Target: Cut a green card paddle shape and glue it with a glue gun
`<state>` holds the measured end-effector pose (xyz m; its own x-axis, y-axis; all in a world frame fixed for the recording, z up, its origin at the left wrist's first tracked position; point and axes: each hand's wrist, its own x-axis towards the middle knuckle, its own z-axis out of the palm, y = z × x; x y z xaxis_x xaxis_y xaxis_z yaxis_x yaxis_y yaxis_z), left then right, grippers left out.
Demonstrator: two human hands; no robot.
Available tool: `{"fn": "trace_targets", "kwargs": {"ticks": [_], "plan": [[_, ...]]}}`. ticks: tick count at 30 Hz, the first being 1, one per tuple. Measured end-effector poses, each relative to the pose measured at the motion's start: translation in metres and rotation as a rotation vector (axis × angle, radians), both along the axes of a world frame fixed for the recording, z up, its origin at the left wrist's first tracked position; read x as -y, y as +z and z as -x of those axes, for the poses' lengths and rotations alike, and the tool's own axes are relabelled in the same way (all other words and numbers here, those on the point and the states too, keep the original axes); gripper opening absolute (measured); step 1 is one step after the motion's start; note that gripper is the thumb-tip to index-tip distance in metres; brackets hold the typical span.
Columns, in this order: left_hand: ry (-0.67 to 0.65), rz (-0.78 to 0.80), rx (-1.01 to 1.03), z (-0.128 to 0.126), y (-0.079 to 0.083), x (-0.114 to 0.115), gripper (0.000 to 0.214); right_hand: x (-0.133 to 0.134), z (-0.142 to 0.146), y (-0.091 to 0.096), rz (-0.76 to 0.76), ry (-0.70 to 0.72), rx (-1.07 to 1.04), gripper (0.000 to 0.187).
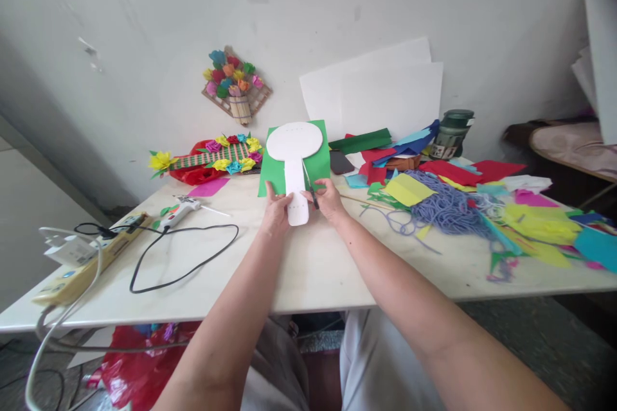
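Observation:
A white paddle-shaped cutout [295,141] with a round head and a long handle lies over a sheet of green paper [272,178]. My left hand [276,210] grips the lower handle from the left side, thumb raised and fingers partly hidden beneath it. On the other side, my right hand [330,200] is closed around a pair of scissors [309,181]. Their blades point up and away along the right edge of the handle, over the green paper. Small dark marks dot the cutout near its top and bottom ends.
A glue gun [180,212] with a looping black cord and a power strip [91,263] lie at left. Behind them is a flower-trimmed guitar craft [216,157]. Purple yarn [443,205], coloured paper and a green jar [452,135] crowd the right. A phone [341,162] lies beside the green sheet.

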<state>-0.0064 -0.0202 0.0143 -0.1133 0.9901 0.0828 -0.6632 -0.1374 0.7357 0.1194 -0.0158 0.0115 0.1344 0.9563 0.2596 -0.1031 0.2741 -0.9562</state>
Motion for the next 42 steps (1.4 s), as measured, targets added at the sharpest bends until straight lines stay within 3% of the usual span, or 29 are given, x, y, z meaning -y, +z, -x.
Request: {"fn": "trace_targets", "kwargs": {"ticks": [5,12,19,25,35,42], "plan": [[0.052,0.021,-0.002,0.001,0.000,-0.003,0.108,0.001,-0.001,0.001,-0.013,-0.014,-0.009,0.048],[0.076,0.066,-0.028,0.003,0.003,-0.003,0.107,-0.007,-0.001,-0.006,-0.029,0.016,-0.012,0.051],[0.099,0.123,-0.054,0.005,0.007,0.000,0.110,-0.003,-0.002,0.002,-0.013,0.008,-0.109,0.049],[0.098,0.065,-0.083,0.008,0.005,0.000,0.115,0.004,-0.001,0.008,0.051,0.048,-0.129,0.047],[0.016,-0.177,-0.207,0.004,0.002,0.002,0.121,0.002,-0.003,0.007,0.068,0.141,-0.225,0.056],[0.065,-0.148,-0.209,-0.004,0.008,0.008,0.119,-0.004,0.002,0.001,0.053,0.032,-0.127,0.052]]}}
